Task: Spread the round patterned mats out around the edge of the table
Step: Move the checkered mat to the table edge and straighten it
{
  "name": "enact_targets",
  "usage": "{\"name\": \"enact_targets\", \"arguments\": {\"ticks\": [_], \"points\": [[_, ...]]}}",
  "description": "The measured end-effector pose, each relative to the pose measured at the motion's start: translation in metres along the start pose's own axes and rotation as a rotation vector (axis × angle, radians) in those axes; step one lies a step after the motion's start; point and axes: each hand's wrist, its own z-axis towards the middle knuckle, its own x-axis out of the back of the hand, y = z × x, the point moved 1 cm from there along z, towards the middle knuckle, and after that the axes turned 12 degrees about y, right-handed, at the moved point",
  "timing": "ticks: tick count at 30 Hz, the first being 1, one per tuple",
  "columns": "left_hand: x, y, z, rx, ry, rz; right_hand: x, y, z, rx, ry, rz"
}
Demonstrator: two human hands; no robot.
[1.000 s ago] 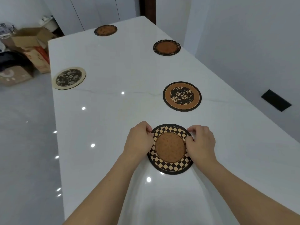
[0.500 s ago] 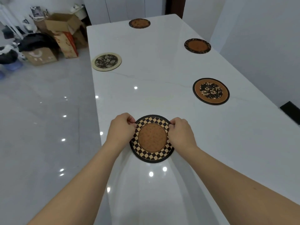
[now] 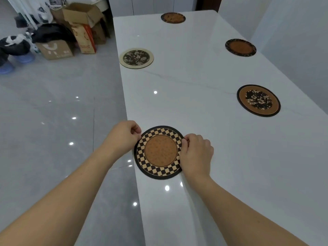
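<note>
A round checkered mat [image 3: 160, 151] with a brown centre lies flat at the left edge of the white table [image 3: 204, 121]. My left hand [image 3: 123, 137] pinches its left rim and my right hand [image 3: 196, 155] pinches its right rim. Further mats lie spread out: a cream-rimmed floral mat [image 3: 136, 58] at the left edge, a brown mat with a dark floral centre [image 3: 258, 100] at the right, a dark-rimmed brown mat [image 3: 240, 47] farther along the right side, and a brown mat [image 3: 173, 17] at the far end.
Cardboard boxes [image 3: 81, 27], dark bags [image 3: 48, 32] and other clutter stand on the glossy grey floor at the back left. A white wall [image 3: 292, 29] runs close along the table's right side. White cabinet doors [image 3: 150, 5] stand beyond the far end.
Both hands have slid the checkered mat leftward across the table until it sits at the left edge. The view has swung left with them.
</note>
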Motion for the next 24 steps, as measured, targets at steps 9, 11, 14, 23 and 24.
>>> {"name": "enact_targets", "arguments": {"ticks": [9, 11, 14, 23, 24], "points": [[-0.006, -0.008, 0.011, 0.008, -0.023, 0.000, -0.006, -0.002, -0.003, -0.035, 0.019, 0.000], [-0.007, -0.006, 0.014, 0.023, -0.059, 0.026, -0.007, -0.001, -0.002, -0.033, 0.015, 0.016], [-0.006, -0.005, 0.019, 0.049, -0.113, 0.041, -0.008, 0.001, -0.001, -0.032, 0.003, 0.040], [-0.009, -0.010, 0.021, 0.042, -0.147, 0.029, -0.009, -0.001, -0.001, -0.039, -0.009, 0.037], [-0.009, -0.010, 0.020, 0.040, -0.141, 0.024, -0.008, -0.001, -0.001, -0.040, -0.012, 0.033]]}}
